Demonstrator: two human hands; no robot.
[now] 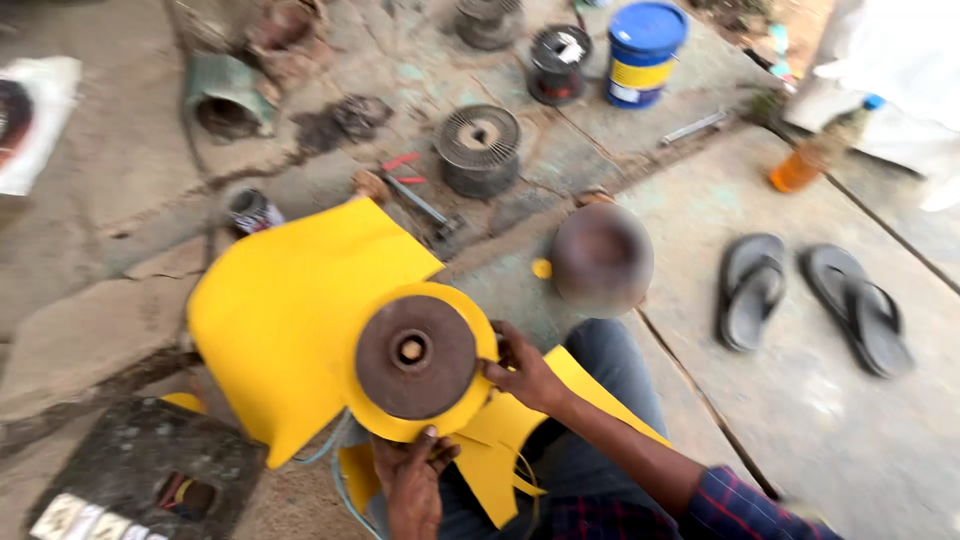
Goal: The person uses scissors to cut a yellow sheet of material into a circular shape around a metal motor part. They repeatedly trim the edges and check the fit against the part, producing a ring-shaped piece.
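A large yellow sheet [290,310] is held up over my lap, with a rounded lobe cut at its right end. A rusty round metal disc [416,357] with a centre hole lies flat against that lobe. My left hand [410,482] grips the lobe's lower edge from below, thumb on the yellow rim. My right hand [524,372], at the end of a plaid sleeve, pinches the right edge of the lobe beside the disc. More yellow offcuts [500,450] lie on my knees beneath.
A brown domed metal part [601,258] sits on the concrete ahead. Round slotted motor cores [479,148], a wire spool [559,62], a blue bucket [643,52] and red-handled pliers [405,175] lie beyond. Grey slippers [810,295] and an orange bottle [812,155] are right. A dark box [140,480] is at lower left.
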